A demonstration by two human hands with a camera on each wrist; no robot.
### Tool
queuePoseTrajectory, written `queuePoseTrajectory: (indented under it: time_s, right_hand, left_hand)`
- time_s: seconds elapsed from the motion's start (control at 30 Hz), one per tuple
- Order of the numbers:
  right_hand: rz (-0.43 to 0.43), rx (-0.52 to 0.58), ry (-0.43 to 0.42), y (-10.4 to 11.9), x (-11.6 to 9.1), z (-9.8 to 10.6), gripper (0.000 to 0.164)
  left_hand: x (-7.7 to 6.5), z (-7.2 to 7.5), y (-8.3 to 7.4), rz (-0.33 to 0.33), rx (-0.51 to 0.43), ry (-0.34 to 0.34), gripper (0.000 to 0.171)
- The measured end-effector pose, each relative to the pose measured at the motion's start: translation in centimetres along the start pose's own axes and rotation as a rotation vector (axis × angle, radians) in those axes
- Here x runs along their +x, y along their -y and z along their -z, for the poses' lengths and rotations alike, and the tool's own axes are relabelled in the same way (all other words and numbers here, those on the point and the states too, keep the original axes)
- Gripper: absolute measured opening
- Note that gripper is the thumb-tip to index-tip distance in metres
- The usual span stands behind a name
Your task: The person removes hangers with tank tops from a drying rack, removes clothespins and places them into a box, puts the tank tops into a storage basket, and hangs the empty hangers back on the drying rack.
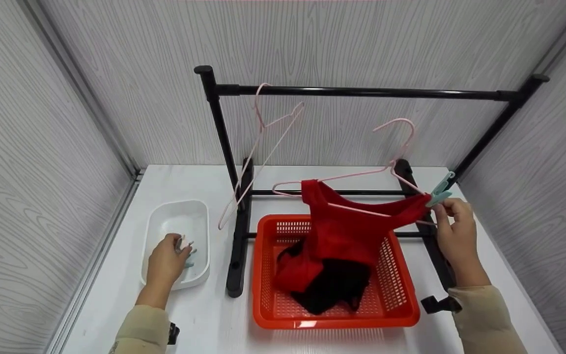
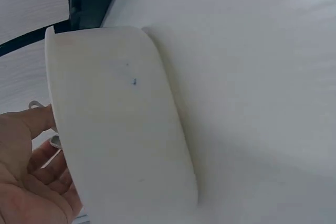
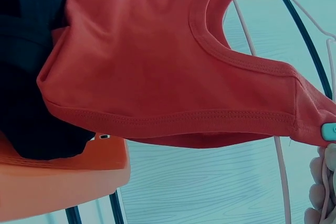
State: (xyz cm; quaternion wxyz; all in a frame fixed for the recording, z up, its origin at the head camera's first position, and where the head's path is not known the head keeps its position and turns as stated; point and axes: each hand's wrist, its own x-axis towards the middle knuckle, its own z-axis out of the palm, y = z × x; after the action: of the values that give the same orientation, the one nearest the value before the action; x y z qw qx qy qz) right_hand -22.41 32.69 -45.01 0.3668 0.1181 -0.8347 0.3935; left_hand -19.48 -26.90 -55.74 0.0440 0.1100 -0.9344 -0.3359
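Observation:
My left hand (image 1: 166,260) reaches into a white tray (image 1: 151,236) at the left and pinches a pale grey clothespin (image 1: 180,243), partly hidden by the fingers. More clothespins (image 1: 189,265) lie in the tray beside it. At the right, my right hand (image 1: 457,236) grips the lower corner of a pink clothes hanger (image 1: 356,174), its fingers curled round the wire. A red sleeveless top (image 1: 344,236) hangs from this hanger, with a teal clothespin (image 1: 440,192) on its right end, just above my fingers. The hanger's hook is off the rack's bar.
A black clothes rack (image 1: 361,92) stands behind, with another pink hanger (image 1: 257,152) on its top bar at the left. Beneath the red top is an orange basket (image 1: 337,323) holding black cloth (image 1: 339,285) and red cloth. Grey panels (image 1: 116,59) enclose the white table.

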Motion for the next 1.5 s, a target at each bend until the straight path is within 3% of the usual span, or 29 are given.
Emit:
queuePoseTrajectory:
  time_s: [0.27, 0.67, 1.13, 1.5]
  right_hand:
    - [0.022, 0.005, 0.008, -0.1, -0.2, 0.0, 0.005]
    - [-0.034, -0.013, 0.027, -0.5, -0.8, -0.3, 0.004]
    - [-0.028, -0.03, 0.027, -0.4, -0.8, -0.1, 0.004]
    - [-0.008, -0.024, 0.019, -0.5, -0.7, 0.0, 0.003]
  left_hand:
    - [0.2, -0.8, 1.3, -0.028, 0.062, 0.052, 0.048]
    - [0.3, -1.2, 2.1, 0.023, 0.093, 0.113, 0.047]
    - [0.3, -1.2, 2.1, 0.039, 0.087, 0.078, 0.039]
    - [0.2, -1.0, 1.4, 0.007, 0.044, 0.008, 0.035]
